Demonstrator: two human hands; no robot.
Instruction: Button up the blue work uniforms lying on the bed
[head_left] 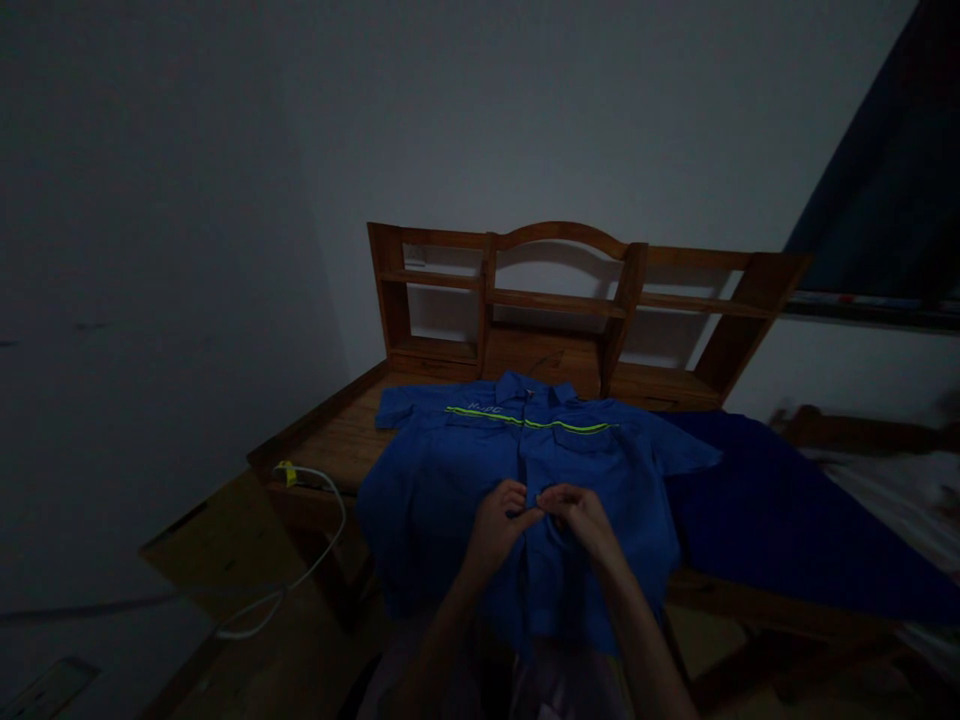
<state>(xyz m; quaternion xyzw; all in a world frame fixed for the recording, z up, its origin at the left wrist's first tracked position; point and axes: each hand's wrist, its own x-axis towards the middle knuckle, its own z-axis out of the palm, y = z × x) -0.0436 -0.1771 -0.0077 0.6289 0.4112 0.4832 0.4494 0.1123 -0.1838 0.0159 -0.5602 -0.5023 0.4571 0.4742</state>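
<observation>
1. A blue shirt lies spread out on the wooden tabletop, with its collar at the far end. Its bottom part hangs over the near edge, toward the person's lap.
2. The shirt is made of soft, thin cloth with small wrinkles. It has short, wide sleeves, a pointy collar and two chest pockets with flaps. A thin, bright yellow-green stripe runs across the chest, with some pale letters just above it on one side.
3. The left hand is curled, pinching the shirt's front strip near the middle.
4. The right hand pinches the front too, with its fingertips right beside the left thumb. A tiny pale spot there may be a button, but it is too dark to be sure.
5. Under the right sleeve lies a smooth, dark blue cloth.
6. Behind the shirt stands a brown wooden shelf with square openings and a curved top.
7. A bendy white cord with a yellow tag droops off the left corner.
</observation>
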